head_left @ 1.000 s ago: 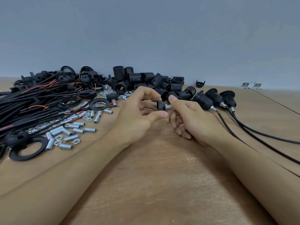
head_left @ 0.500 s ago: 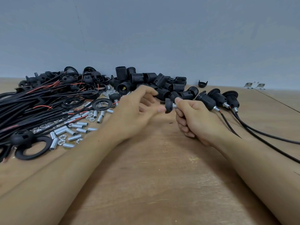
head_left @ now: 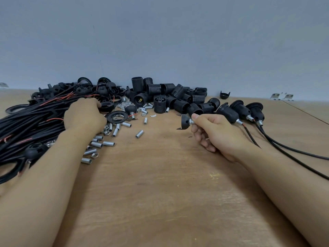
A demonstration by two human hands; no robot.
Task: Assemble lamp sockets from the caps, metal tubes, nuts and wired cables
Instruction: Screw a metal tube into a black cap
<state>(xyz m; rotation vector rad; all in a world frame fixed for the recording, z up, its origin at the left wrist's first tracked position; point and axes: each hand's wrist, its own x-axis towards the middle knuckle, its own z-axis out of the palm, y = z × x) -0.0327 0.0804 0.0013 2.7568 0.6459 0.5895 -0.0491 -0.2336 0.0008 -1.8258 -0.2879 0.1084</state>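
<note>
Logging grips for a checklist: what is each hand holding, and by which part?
The right hand pinches the black cap by its metal tube. Whether the left hand holds anything cannot be told.

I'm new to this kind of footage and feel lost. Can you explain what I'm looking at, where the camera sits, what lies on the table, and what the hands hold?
There is no machine here: a person works with two bare hands, filmed by one wide-angle camera worn on the head, looking forward and down. The right hand pinches a small black plastic cap with a short silver metal tube fitted through it. The left hand reaches into the bundle of black wired cables; its fingertips are hidden, so I cannot tell whether it grips anything. On the brown wooden table lie loose silver metal tubes and nuts, a heap of black ribbed plastic socket bodies near the wall, and three finished black sockets with cables attached at the right.
</note>
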